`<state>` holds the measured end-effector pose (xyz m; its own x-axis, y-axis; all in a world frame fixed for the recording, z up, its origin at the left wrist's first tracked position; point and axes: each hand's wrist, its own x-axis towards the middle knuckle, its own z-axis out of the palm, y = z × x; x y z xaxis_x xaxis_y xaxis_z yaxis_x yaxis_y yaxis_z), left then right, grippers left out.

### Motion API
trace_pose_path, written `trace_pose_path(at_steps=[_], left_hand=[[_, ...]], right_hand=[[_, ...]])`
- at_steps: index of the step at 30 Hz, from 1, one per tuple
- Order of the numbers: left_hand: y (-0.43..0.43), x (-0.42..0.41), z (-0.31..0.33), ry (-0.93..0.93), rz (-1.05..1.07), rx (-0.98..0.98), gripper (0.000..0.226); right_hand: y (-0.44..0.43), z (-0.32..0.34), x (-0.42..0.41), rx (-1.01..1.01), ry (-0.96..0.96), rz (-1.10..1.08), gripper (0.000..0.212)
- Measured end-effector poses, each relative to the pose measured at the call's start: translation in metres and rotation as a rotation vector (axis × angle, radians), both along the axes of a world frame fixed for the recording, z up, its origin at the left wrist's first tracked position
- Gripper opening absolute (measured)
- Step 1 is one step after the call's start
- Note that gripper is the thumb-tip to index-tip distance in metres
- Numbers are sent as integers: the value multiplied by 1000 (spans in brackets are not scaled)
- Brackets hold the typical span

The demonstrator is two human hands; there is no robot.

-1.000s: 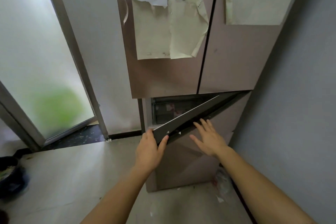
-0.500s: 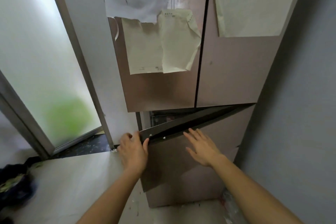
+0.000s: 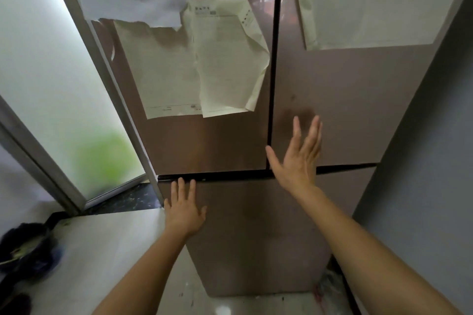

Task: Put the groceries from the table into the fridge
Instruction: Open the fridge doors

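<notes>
on the brown fridge (image 3: 345, 110), closed doors carry pale papers (image 3: 204, 64).

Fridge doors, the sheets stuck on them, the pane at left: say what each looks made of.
Fridge doors: smooth brown panels with soft sheen and faint reflections, likely coated metal or glass.
Sheets: thin yellowed paper, creased, curling at corners.
Pane: frosted glass or plastic; a green shape shows through only blurred.

- Home kitchen, by the look of it.
- Shown by a tall brown multi-door fridge (image 3: 345, 100) with pale printed paper sheets (image 3: 225, 59) stuck on its doors.
- Also a frosted glass door (image 3: 51, 84) in a grey frame, just beside.
</notes>
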<state>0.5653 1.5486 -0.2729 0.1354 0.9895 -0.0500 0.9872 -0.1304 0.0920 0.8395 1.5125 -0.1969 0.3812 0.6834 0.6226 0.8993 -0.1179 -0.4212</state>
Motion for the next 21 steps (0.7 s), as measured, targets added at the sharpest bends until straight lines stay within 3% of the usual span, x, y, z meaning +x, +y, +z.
trace_pose_path(at_steps=[6,10,11,13,15,17,21], left_hand=[[16,3,-12,25,-20,-14,96],[16,3,4,-210,-3,128,72],[15,8,13,-347,30,162,65],[12,24,36,-814,185,70,62],[10,44,60,-1430,360,-278,76],[7,61,76,-1850,449,-544,94],[7,90,86,-2107,577,-579,144]], right_hand=[[23,32,15,32,-28,-15,96],[20,29,14,-11,-73,-53,95],[20,29,15,-26,-84,-60,95],[20,30,15,-59,-94,-70,94],[19,32,12,-81,-93,-80,94],[17,35,10,-94,-77,-81,93],[6,32,7,39,110,20,83]])
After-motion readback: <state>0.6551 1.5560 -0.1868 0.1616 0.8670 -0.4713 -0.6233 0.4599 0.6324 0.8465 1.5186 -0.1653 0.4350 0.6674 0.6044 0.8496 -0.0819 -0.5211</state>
